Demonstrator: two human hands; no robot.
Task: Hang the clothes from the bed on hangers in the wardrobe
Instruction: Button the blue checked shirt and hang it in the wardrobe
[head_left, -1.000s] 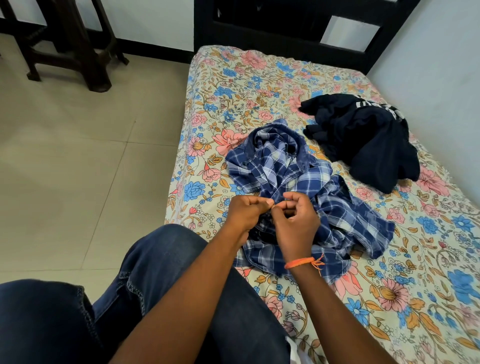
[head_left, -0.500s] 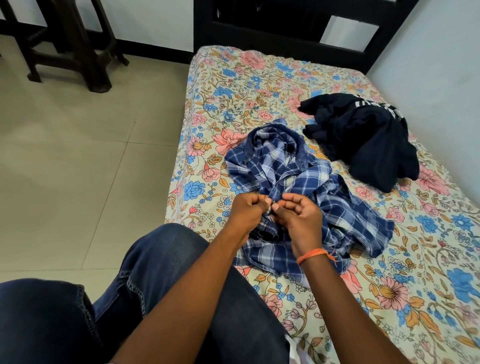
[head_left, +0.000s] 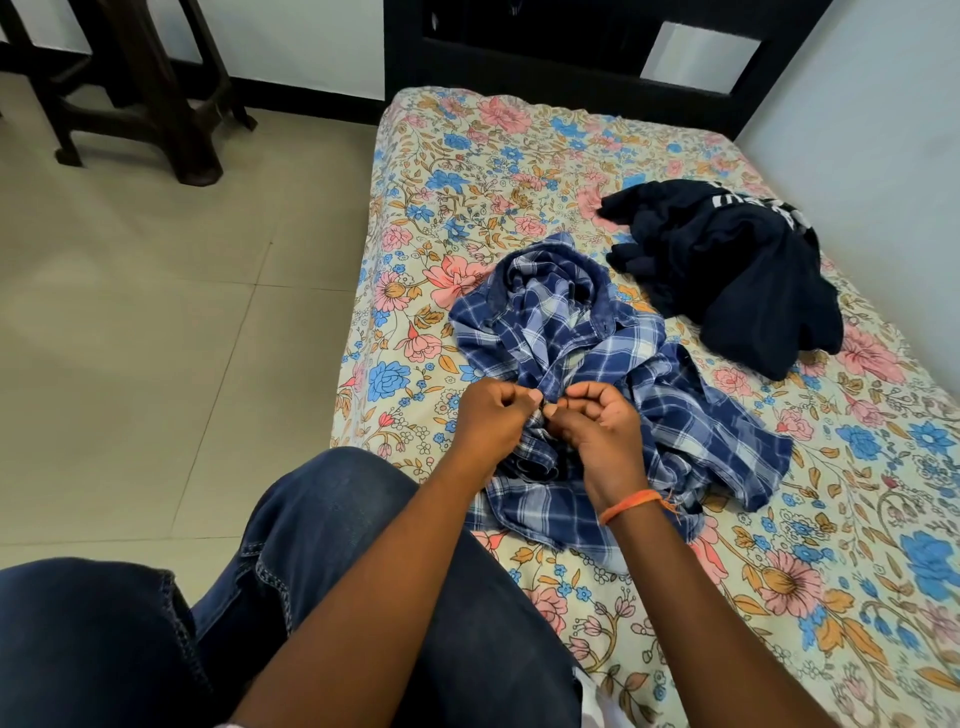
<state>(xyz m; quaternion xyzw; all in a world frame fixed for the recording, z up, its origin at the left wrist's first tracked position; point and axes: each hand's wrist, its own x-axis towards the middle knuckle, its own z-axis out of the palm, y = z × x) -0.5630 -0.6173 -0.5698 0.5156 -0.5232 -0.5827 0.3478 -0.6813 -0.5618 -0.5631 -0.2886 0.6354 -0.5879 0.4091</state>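
The fingers of my left hand (head_left: 491, 418) and right hand (head_left: 592, 431) pinch the front edge of the blue plaid shirt (head_left: 613, 374), crumpled on the floral bed (head_left: 467, 156) near a dark garment (head_left: 727, 270).

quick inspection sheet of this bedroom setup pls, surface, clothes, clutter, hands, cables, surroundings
surface: bed with a floral sheet.
job's things: blue checked shirt crumpled mid-bed; dark garment heaped beyond it near the wall, apart from the shirt. No hanger or wardrobe in view.
clutter: nothing seen.
hands: left hand and right hand both pinch the shirt's front edge, fingertips close together.
cables: nothing seen.
surroundings: tiled floor, dark stool at far left, dark headboard.
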